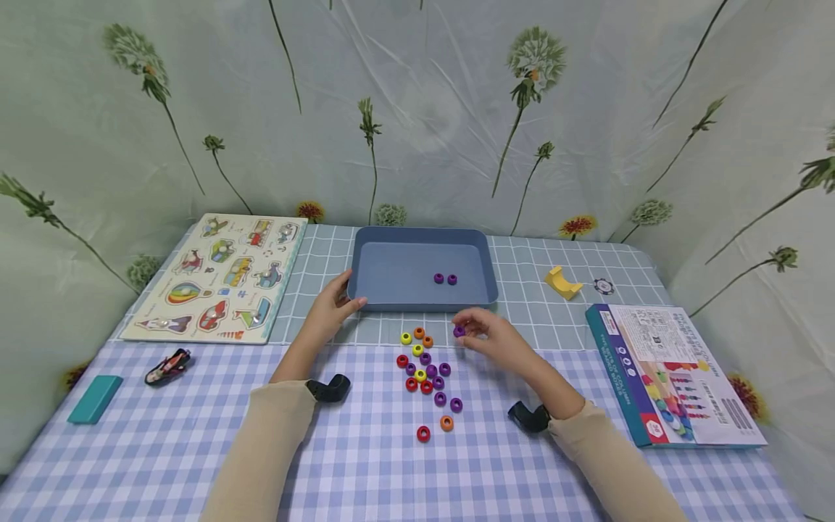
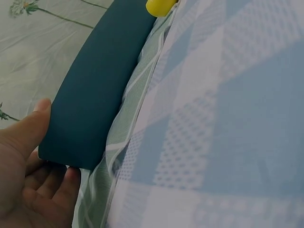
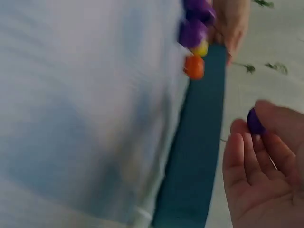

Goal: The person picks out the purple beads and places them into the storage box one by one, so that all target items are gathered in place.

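My right hand (image 1: 499, 339) pinches a purple bead (image 1: 459, 331) between thumb and fingers, just in front of the near right part of a blue-grey tray (image 1: 417, 298). In the right wrist view the same purple bead (image 3: 255, 122) shows at the fingertips. At the tray's near left corner rests my left hand (image 1: 329, 308), its thumb on the near wall and fingers along the left side; the left wrist view shows thumb and fingers about the tray's end (image 2: 76, 137). Two purple beads (image 1: 445, 279) lie inside the tray. Loose purple, red, yellow and orange beads (image 1: 427, 387) are scattered on the cloth before it.
A wooden picture puzzle board (image 1: 222, 279) lies at the left, with a small dark toy vehicle (image 1: 167, 367) and a teal block (image 1: 95, 399) nearer. At the right are a yellow curved piece (image 1: 563, 283), a round dark-patterned disc (image 1: 604, 286) and a boxed bead set (image 1: 675, 377).
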{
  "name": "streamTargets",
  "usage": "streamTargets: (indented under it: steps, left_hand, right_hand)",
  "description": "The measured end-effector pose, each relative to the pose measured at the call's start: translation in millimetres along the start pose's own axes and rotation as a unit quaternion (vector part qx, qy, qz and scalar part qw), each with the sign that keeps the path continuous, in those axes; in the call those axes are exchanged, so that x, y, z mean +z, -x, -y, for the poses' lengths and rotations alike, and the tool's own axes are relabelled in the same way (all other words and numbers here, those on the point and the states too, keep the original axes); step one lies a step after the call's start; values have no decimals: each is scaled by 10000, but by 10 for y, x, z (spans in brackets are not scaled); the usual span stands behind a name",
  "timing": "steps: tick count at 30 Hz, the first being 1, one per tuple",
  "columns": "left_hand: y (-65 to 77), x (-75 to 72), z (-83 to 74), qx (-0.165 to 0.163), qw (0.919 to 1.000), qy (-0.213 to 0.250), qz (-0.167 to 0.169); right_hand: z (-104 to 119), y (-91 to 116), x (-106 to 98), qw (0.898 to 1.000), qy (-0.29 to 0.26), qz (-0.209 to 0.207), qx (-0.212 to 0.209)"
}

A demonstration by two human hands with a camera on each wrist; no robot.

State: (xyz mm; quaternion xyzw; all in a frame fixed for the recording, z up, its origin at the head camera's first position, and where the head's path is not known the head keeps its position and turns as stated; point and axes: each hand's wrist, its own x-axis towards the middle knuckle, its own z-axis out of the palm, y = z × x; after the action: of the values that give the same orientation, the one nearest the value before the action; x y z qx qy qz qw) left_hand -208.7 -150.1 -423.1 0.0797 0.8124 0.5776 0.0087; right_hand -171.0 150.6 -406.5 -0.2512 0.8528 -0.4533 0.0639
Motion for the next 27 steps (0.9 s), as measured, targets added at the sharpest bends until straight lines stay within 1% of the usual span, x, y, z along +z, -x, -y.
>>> streamTargets:
  steps: [2, 5, 8, 11, 15, 18, 23, 27]
  left_hand:
    - [-15, -4, 23, -27, 10000, -88, -6]
    - [-51, -16, 104, 11, 9997, -244, 16]
    - [-53, -20, 89, -51, 9996, -292, 42]
    - [-55, -25, 79, -64, 9995, -298, 58]
    - [-56, -26, 78, -70, 9994, -320, 59]
    - [-58, -22, 81, -68, 9994, -341, 47]
    - [-55, -14, 86, -85, 9993, -364, 45]
    - [-51, -18, 92, -57, 9993, -363, 13]
  right_hand:
    - [10, -102, -62, 9995, -174, -256, 19]
    - [-5, -273, -140, 9972, -504, -552, 51]
    - [-54, -454, -192, 9950, -694, -711, 124]
    - [-113, -622, -209, 9941, -656, -776, 377]
    - [-195, -791, -193, 9942, -340, -615, 818]
    - [-246, -875, -167, 9943, 81, -393, 990]
    - [-272, -942, -116, 9917, 830, -102, 976]
    - [-268, -958, -88, 9889, 1024, -25, 1080]
